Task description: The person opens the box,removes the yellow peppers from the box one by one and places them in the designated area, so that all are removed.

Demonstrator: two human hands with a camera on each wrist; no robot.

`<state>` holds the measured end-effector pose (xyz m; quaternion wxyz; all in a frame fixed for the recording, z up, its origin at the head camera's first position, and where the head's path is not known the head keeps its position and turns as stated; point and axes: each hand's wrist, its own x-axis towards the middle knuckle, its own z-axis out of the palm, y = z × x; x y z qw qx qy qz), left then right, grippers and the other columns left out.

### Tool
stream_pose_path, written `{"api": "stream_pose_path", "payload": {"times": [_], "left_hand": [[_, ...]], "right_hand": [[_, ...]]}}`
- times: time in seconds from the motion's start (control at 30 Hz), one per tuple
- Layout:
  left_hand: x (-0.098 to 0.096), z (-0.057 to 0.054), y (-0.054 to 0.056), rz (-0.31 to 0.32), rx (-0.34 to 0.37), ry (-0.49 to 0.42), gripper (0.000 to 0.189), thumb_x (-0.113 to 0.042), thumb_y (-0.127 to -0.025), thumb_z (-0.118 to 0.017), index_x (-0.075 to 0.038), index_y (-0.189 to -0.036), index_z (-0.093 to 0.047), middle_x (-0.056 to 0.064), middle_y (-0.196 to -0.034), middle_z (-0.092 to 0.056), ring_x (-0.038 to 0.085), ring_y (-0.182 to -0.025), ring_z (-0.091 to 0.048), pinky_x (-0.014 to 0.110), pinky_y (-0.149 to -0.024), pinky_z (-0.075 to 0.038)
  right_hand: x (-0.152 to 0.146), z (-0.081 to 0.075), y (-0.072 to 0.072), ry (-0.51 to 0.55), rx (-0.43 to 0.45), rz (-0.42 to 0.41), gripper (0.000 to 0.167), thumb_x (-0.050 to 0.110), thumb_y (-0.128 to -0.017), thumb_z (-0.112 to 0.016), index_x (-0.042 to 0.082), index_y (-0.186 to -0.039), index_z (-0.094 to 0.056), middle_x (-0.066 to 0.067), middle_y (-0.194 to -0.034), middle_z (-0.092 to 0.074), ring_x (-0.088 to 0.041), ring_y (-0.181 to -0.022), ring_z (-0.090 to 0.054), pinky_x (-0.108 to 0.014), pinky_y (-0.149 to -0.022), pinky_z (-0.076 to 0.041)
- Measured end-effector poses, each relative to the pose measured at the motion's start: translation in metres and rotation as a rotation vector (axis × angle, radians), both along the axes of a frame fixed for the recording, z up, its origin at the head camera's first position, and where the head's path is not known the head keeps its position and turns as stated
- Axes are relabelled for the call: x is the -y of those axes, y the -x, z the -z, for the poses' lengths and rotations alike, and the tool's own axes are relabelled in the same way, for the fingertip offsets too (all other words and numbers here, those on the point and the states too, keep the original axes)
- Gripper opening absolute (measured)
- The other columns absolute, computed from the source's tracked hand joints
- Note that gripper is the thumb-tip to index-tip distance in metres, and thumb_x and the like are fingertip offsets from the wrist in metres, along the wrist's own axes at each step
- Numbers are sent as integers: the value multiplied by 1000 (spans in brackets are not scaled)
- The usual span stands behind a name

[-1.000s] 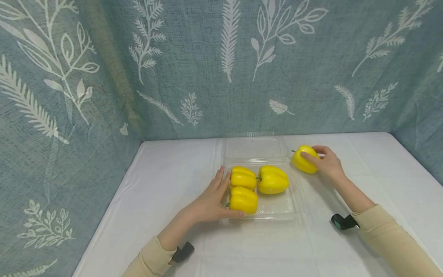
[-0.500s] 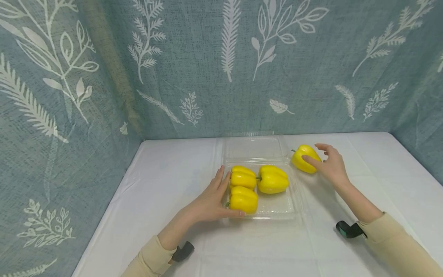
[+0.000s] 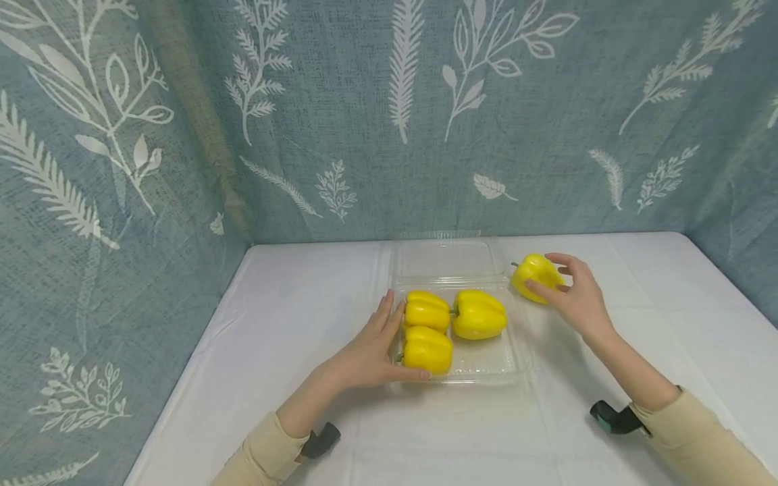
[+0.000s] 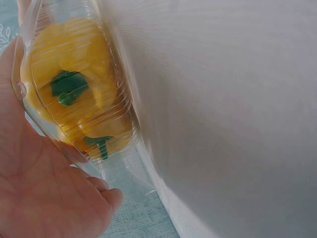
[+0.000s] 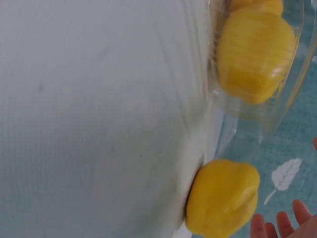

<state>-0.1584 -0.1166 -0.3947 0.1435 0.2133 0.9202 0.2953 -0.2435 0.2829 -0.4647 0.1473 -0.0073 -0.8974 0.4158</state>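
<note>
My left hand (image 3: 373, 351) lies along the left side of a clear plastic clamshell container (image 3: 516, 364), fingers extended by its wall and thumb along the front rim. Inside sit three yellow bell peppers: one at back left (image 3: 427, 310), one at front left (image 3: 428, 351), one at right (image 3: 479, 314). Green stems show through the wall in the left wrist view. A fourth yellow bell pepper (image 3: 527, 275) rests on the table right of the container. Around its right side my right hand (image 3: 580, 293) is spread loosely; the right wrist view shows fingertips (image 5: 285, 223) beside this pepper (image 5: 223, 198).
The container's lid (image 3: 446, 262) stands open at the back, near the curtain (image 3: 365, 135) with white leaf prints. A white cloth (image 3: 292, 324) covers the table. Black wrist devices (image 3: 322, 440) show at both sleeves.
My right hand loosened from the fourth pepper, drew slightly right, then came back close to it with its fingers still spread. That pepper turned slightly. My left hand and the container stayed in place.
</note>
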Motion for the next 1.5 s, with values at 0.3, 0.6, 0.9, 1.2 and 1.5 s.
{"api": "stream_pose_path", "payload": {"times": [0.3,0.6,0.9,1.2,1.5], "left_hand": [[0,0,-1,4,5,-10,127,-71,-69,-73,-16,-158,-1,8,-162,16,35,-147,0,56,-115,-17],[1,-2,-1,2,6,-7,128,-71,-68,-74,-17,-158,0,7,-162,17,34,-147,1,55,-115,-16],[1,0,0,4,7,-12,128,-71,-68,-74,-18,-158,0,7,-162,17,35,-147,1,55,-115,-15],[0,0,0,4,6,-9,128,-71,-68,-74,-18,-158,1,7,-161,17,35,-147,1,55,-115,-15],[0,-1,0,3,7,-15,128,-71,-68,-74,-17,-158,1,7,-161,16,34,-147,1,54,-115,-16]], "right_hand": [[26,-12,-18,50,-30,-122,74,54,-77,-77,28,-140,-47,5,-139,-46,-21,-119,-48,-48,-93,-50],[70,-66,-59,97,35,-293,71,34,-83,-79,13,-142,-46,-15,-138,-46,-35,-119,-48,-48,-95,-48],[89,-87,-73,93,64,-406,69,15,-81,-81,4,-139,-45,-16,-138,-47,-39,-121,-47,-55,-98,-45],[92,-80,-71,-5,7,-487,71,14,-76,-85,1,-135,-48,-18,-137,-49,-37,-120,-48,-52,-99,-46],[97,-74,-71,-168,-66,-520,71,16,-74,-86,3,-134,-50,-13,-133,-52,-32,-121,-48,-51,-98,-45]]}}
